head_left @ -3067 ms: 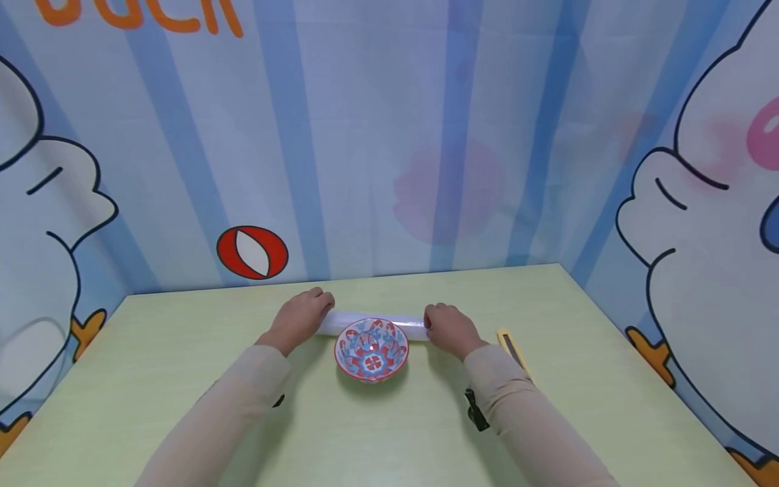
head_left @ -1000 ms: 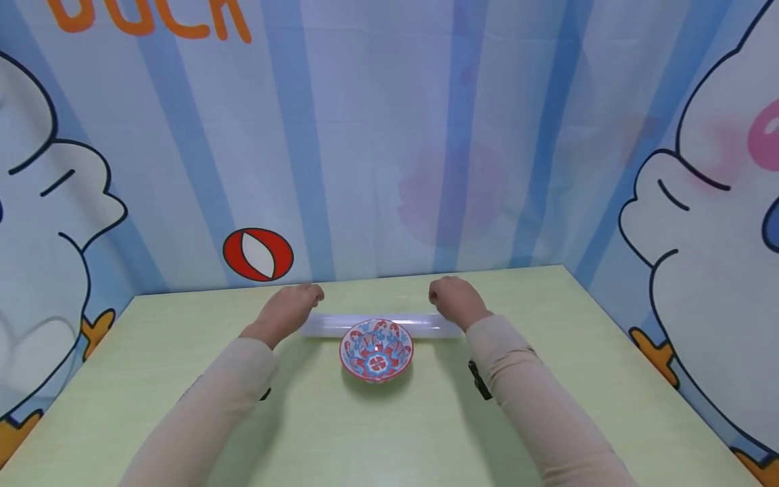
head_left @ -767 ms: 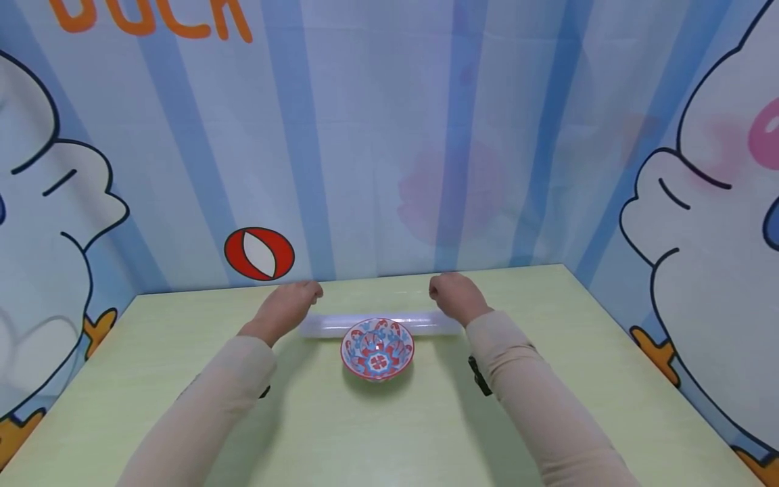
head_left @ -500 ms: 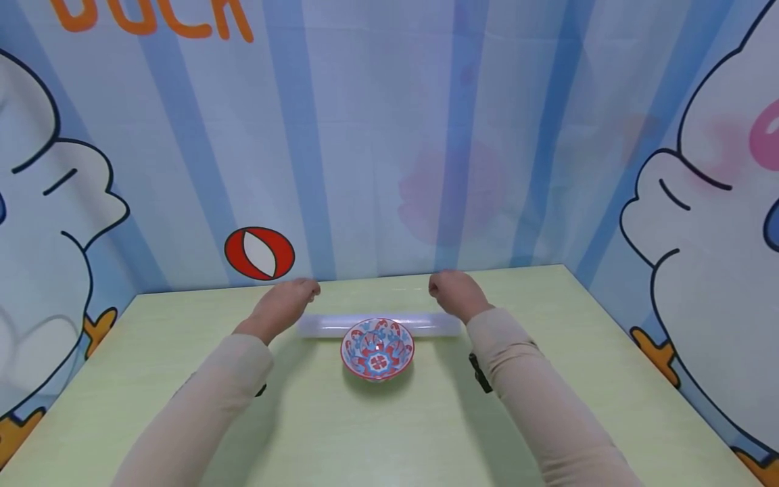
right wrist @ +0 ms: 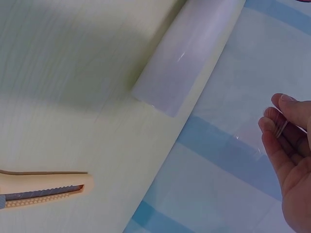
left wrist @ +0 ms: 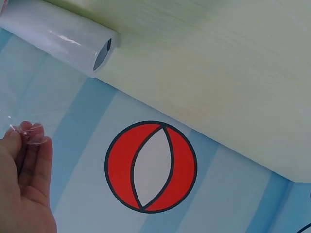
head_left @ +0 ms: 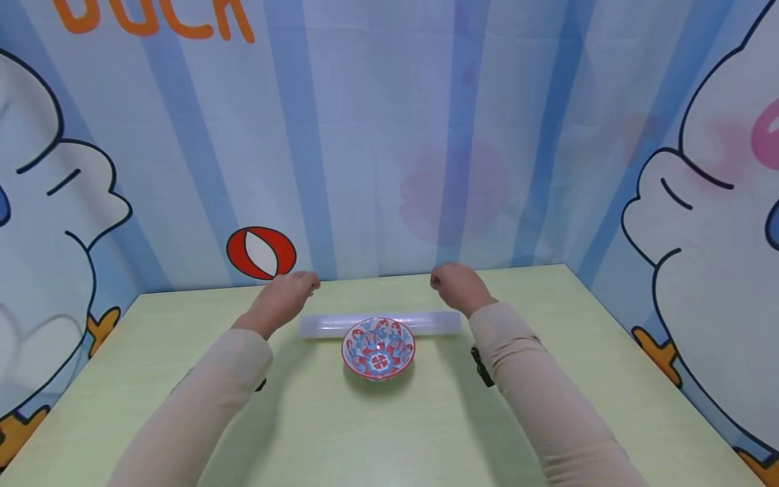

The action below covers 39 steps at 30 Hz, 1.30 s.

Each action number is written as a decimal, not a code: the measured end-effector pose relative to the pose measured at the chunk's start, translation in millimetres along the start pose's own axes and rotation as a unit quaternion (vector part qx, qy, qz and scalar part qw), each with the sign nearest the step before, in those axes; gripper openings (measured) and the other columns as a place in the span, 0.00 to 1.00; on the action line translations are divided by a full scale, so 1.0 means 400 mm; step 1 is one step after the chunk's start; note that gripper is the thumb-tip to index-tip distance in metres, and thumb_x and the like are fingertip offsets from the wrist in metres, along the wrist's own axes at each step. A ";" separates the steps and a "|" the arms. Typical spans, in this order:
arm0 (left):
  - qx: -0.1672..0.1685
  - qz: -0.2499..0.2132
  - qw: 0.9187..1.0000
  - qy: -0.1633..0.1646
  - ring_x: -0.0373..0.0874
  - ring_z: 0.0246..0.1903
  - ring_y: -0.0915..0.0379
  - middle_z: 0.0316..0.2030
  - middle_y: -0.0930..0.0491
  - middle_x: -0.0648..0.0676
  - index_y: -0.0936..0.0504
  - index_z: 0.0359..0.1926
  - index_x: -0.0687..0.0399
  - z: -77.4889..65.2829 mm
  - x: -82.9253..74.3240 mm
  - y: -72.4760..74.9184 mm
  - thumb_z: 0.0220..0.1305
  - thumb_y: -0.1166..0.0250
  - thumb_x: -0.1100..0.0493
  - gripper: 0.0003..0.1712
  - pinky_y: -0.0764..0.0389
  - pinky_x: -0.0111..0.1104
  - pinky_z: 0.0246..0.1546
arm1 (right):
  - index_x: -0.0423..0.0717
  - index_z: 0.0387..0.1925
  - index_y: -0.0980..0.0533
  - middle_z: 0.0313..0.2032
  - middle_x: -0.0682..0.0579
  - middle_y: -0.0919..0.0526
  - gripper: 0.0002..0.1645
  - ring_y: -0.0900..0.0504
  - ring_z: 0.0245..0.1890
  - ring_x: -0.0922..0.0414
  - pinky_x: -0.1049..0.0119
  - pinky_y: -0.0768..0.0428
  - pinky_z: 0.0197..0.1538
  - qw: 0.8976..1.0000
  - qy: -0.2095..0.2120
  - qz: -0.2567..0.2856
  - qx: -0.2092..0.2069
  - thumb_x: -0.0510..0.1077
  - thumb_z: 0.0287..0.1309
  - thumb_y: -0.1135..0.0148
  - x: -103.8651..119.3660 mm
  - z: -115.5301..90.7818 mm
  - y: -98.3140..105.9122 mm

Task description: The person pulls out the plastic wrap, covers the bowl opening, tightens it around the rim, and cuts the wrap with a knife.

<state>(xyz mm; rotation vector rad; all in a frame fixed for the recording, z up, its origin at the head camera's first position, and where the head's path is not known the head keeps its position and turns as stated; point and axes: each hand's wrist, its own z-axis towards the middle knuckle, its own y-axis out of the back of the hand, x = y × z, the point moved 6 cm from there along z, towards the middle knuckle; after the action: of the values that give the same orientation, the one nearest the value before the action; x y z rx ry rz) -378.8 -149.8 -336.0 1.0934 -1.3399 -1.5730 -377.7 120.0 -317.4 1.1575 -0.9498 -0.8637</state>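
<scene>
Evidently pinching clear film (right wrist: 255, 151), out past roll (head_left: 325, 326) at 12 o'clock from bowl (head_left: 379, 348), with left hand (head_left: 280, 301) at 11 and right hand (head_left: 460, 289) at 1; likely light, limp, clingy, so best held near both free corners.

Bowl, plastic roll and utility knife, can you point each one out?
Bowl (head_left: 379, 360): head view, on the patterned inside.
Plastic roll (right wrist: 187, 56): right wrist view, on its side surface.
Utility knife (right wrist: 46, 181): right wrist view, on its casing.
</scene>
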 end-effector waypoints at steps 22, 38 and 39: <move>-0.018 0.003 1.000 -0.004 0.47 0.41 0.25 0.43 0.21 0.54 0.25 0.51 0.55 -0.013 0.009 0.049 0.65 0.46 0.63 0.14 0.21 0.41 0.46 | 0.40 0.44 0.23 0.42 0.44 0.19 0.12 0.21 0.46 0.50 0.59 0.22 0.50 1.000 0.007 0.002 -0.010 0.38 0.64 0.50 0.021 0.015 0.024; -0.030 -0.015 0.999 -0.003 0.49 0.45 0.26 0.48 0.22 0.55 0.26 0.52 0.53 -0.012 0.017 0.081 0.68 0.50 0.61 0.14 0.23 0.44 0.49 | 0.40 0.44 0.22 0.43 0.44 0.19 0.12 0.21 0.47 0.49 0.59 0.22 0.51 0.999 0.014 0.018 -0.030 0.37 0.64 0.51 0.023 0.019 0.056; -0.032 -0.015 0.999 -0.005 0.49 0.46 0.26 0.48 0.22 0.55 0.26 0.52 0.54 -0.012 0.016 0.083 0.68 0.51 0.61 0.14 0.23 0.44 0.49 | 0.40 0.44 0.23 0.43 0.44 0.19 0.12 0.21 0.47 0.49 0.58 0.22 0.51 0.999 0.013 0.016 -0.030 0.37 0.64 0.51 0.023 0.020 0.056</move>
<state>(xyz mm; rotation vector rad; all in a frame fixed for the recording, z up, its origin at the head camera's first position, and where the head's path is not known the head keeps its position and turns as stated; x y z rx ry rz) -375.2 -161.8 -304.1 1.0718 -1.2756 -1.6346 -380.2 113.3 -292.9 1.0977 -0.9132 -0.8428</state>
